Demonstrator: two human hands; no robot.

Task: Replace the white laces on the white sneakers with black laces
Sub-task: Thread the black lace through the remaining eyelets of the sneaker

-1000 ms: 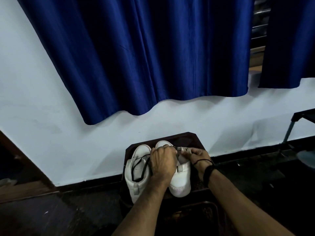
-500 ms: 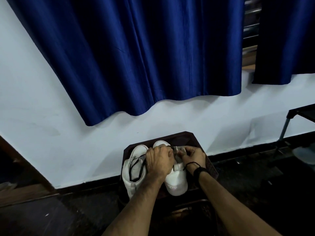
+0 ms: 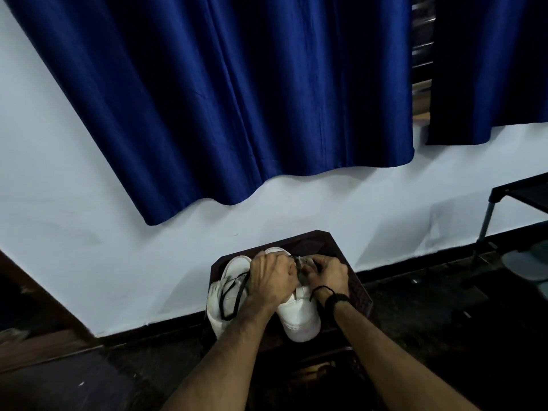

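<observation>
Head view, looking down: two white sneakers side by side on a small dark tabletop (image 3: 350, 259) set against a pale wall (image 3: 89, 232), toes toward the wall. Left sneaker (image 3: 221, 295) with a black lace (image 3: 234, 295) looping loosely across its top, partly threaded. Right sneaker (image 3: 299, 317) mostly covered at the front by both hands, its heel end bare and white.

Left hand (image 3: 274, 281) over the right sneaker's lacing area, fingers curled downward, apparently pinching a dark lace strand; exact grasp hidden behind the knuckles. Right hand (image 3: 326, 274) just beside it, touching or nearly so, fingers (image 3: 311, 261) curled around a thin grey-dark strand (image 3: 299, 259) stretched between the two hands. Black thread and dark band (image 3: 336, 299) around the right wrist.

Above, a deep blue curtain (image 3: 222, 99) hanging down over the wall, a second curtain panel (image 3: 492, 69) at the right, a narrow gap with window bars between. Dark skirting along the base of the wall, dark floor (image 3: 430, 336) below. Metal-legged stand (image 3: 504, 200) at the right edge, well apart from the sneakers. White laces not identifiable with any certainty in this dim light.
</observation>
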